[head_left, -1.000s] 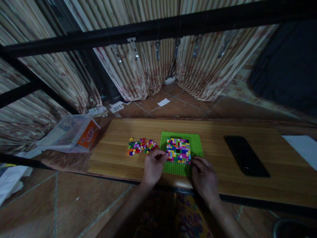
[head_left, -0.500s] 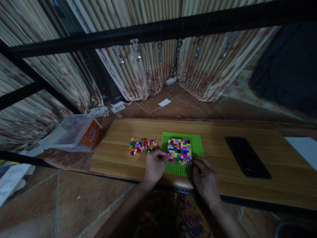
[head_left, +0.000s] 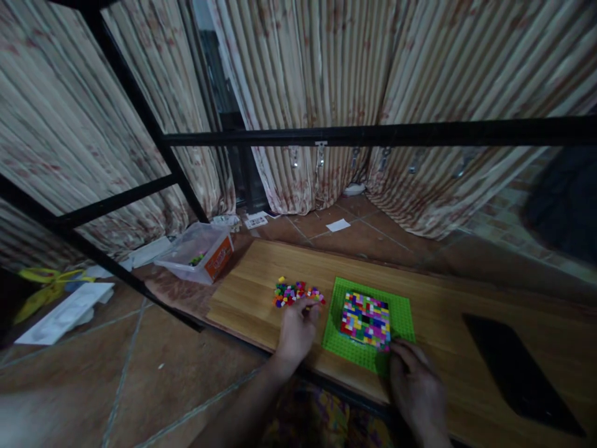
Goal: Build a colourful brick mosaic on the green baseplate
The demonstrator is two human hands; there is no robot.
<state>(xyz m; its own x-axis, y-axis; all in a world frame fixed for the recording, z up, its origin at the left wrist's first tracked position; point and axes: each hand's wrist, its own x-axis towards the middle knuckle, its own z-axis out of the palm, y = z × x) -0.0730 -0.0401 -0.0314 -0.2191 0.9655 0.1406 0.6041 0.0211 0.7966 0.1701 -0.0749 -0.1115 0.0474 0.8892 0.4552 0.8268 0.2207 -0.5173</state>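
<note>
My left hand (head_left: pixel 298 333) is at the near side of a loose pile of small coloured toy bricks (head_left: pixel 291 292). Its thumb and fingers are drawn together, and whatever is between them is too small to make out. On the wooden board lies a green studded baseplate (head_left: pixel 333 339). A square block of multicoloured bricks (head_left: pixel 366 319) sits on it, with a dark patch near its middle. My right hand (head_left: pixel 417 382) has curled fingers by the block's near right corner, where a pink brick (head_left: pixel 385 350) shows; what the fingertips grip is hidden.
A black phone-like slab (head_left: pixel 517 367) lies on the wooden board (head_left: pixel 252 274) at right. Left of the board stands a clear plastic box (head_left: pixel 196 252) with an orange label. A black metal frame (head_left: pixel 280 137) crosses before striped curtains (head_left: pixel 321 74). Papers lie on the tiled floor.
The view has swung left and up. My left hand has moved from the block's left edge to the brick pile. My right hand stays by the block's near right corner.
</note>
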